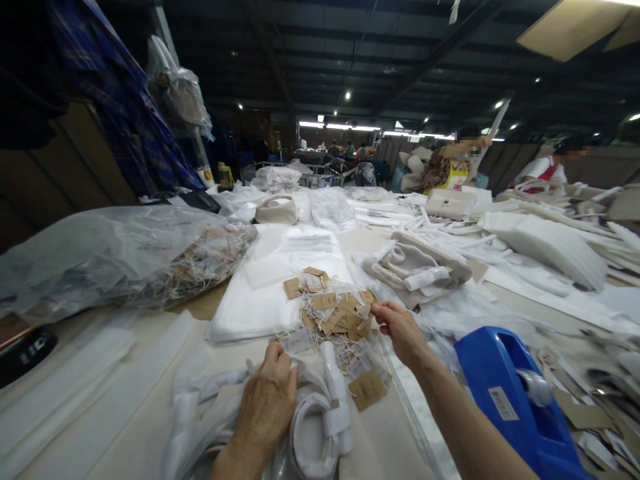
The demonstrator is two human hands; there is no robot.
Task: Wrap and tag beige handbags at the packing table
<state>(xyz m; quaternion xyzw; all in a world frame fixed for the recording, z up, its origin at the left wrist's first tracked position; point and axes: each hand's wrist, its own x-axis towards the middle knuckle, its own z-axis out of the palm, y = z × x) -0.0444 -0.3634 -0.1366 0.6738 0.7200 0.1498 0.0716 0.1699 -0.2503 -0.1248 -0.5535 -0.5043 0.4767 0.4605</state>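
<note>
A heap of brown cardboard hang tags with white strings lies on a stack of white sheets. At the heap's right edge my right hand is closed, thumb and forefinger pinching a hang tag. Nearer to me lies a cream bag with a coiled strap wrapped in white padding. My left hand is closed over the bag's upper edge, its fingertips partly hidden. One loose brown tag rests just right of the wrapped strap.
A blue tape dispenser stands at the right near my forearm. Behind it are scraps and white foam sheets. A plastic sack of tags lies at the left, and another cream bag beyond my right hand. Co-workers are in the background.
</note>
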